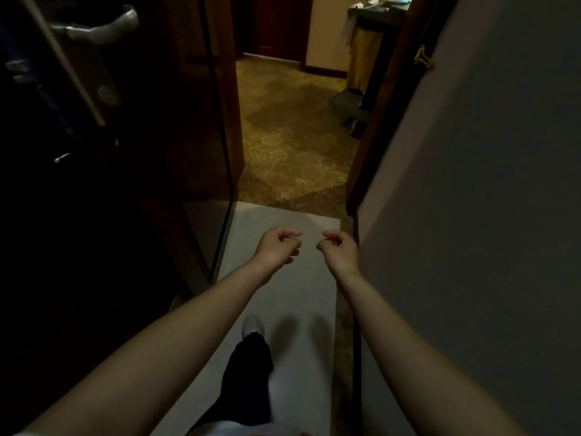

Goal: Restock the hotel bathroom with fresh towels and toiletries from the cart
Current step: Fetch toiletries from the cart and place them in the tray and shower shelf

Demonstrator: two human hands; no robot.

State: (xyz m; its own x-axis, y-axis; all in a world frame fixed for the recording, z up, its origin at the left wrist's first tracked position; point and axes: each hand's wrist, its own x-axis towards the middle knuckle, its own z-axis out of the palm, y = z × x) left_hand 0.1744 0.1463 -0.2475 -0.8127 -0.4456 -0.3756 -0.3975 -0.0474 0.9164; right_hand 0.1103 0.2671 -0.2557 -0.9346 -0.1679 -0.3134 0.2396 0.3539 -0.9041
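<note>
My left hand (278, 248) and my right hand (338, 250) are held out in front of me, side by side above a white floor mat (301, 297). Both have their fingers loosely curled with nothing in them. The housekeeping cart (364, 51), grey with a yellow bag, stands in the corridor beyond the doorway at the upper right, partly hidden by the door frame. White cloths lie on its top.
A dark wooden door (119, 121) with a silver lever handle (103, 25) stands open on my left. A grey wall (478, 184) runs along my right. Patterned carpet (292, 136) covers the corridor floor ahead. My dark trouser leg and white shoe (253, 327) are on the mat.
</note>
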